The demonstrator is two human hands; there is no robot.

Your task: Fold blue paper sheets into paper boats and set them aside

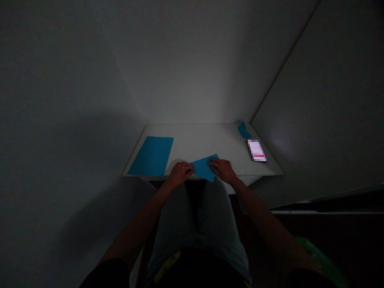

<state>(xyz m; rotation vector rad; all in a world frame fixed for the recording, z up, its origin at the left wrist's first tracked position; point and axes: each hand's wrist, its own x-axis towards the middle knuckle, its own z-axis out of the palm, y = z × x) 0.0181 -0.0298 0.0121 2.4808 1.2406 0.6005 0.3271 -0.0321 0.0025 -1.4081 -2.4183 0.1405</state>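
Note:
A folded piece of blue paper [203, 169] lies at the front edge of the white table, one corner jutting out over the edge. My left hand [181, 173] has its curled fingers on the paper's left end, thumb and fingertips close together. Across its right part rests my right hand [222, 168], fingers bent and pressing on the paper near the top right corner. Left of my hands, a larger flat blue sheet [153, 156] reaches to the table's front edge.
A small folded blue paper piece [244, 130] stands at the back right corner. Near the right edge lies a phone [257, 151] with a lit, blurred screen. Walls close in the white table [195, 136] at the back and sides. Something green [321, 260] shows at lower right.

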